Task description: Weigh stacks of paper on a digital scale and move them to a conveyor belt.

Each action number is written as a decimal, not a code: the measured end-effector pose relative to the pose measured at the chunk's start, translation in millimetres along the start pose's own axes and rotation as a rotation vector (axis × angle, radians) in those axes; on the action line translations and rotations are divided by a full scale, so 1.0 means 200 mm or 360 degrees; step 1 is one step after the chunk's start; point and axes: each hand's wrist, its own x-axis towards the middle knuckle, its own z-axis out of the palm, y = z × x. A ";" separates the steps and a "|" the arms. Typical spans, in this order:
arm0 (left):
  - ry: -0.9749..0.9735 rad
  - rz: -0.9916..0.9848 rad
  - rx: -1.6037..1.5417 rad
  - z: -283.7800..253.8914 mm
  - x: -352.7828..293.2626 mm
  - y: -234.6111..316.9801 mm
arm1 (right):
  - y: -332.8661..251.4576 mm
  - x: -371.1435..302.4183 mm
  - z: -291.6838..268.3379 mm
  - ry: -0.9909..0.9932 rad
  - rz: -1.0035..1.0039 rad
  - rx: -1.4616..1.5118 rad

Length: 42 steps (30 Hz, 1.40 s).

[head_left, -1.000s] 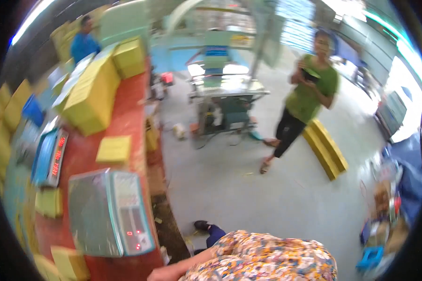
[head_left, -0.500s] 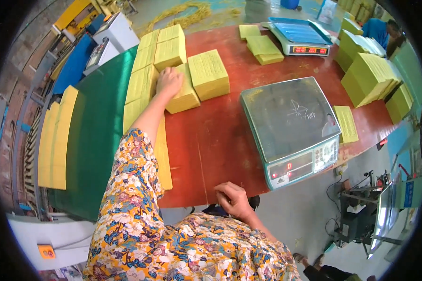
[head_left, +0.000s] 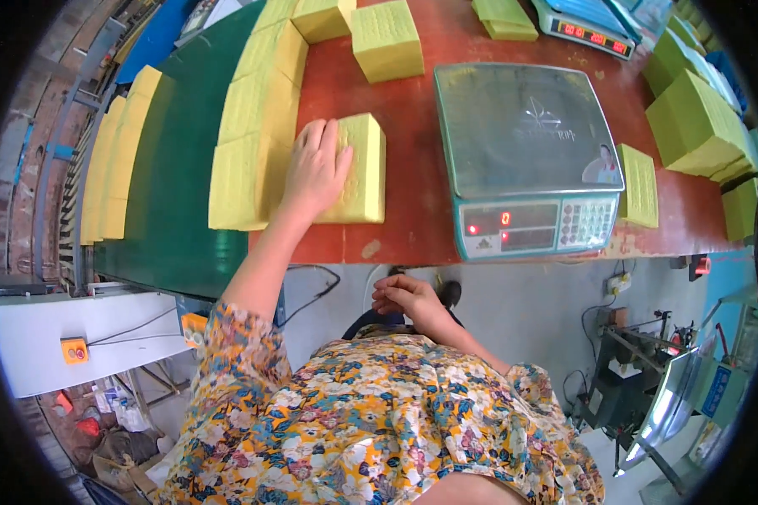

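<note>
Yellow paper stack lies flat on the red worktop, near its front edge, just left of the digital weighing scale and just right of the row of yellow stacks that runs along the green conveyor belt. The left hand rests palm down on this stack, fingers spread open and pointing toward the far side, covering its left half; the thumb side touches the neighbouring stack in the row. The hand presses on top and does not grip around the stack. The left arm reaches up from a flowered sleeve at the lower left.

The right hand hangs below the worktop's front edge, near the person's body, its fingers loosely curled and holding nothing, well apart from the stack.

The scale has a grey steel platter with nothing on it and a red lit display facing the person. To its right a thin yellow-green stack lies flat on the worktop, and further right tall green stacks stand at the edge. On the far side sit another yellow stack and a second scale. Left of the belt, more yellow stacks lie in a long line.
</note>
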 end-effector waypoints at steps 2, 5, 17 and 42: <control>-0.0078 0.0091 -0.0102 -0.09 -0.17 0.14 | 0.03 -0.01 -0.05 0.0049 0.0048 0.0215; -0.0187 0.0086 -0.0130 -0.21 -0.35 0.28 | 0.04 0.02 -0.07 0.0042 0.0050 0.0421; -0.0116 -0.0977 -0.1586 -0.25 -0.66 0.14 | -0.05 -0.16 0.22 0.0169 -0.0887 -0.0632; -0.0812 -0.0904 -0.2918 0.16 0.50 0.93 | -1.60 -0.41 -0.17 0.1191 -0.1951 -0.2720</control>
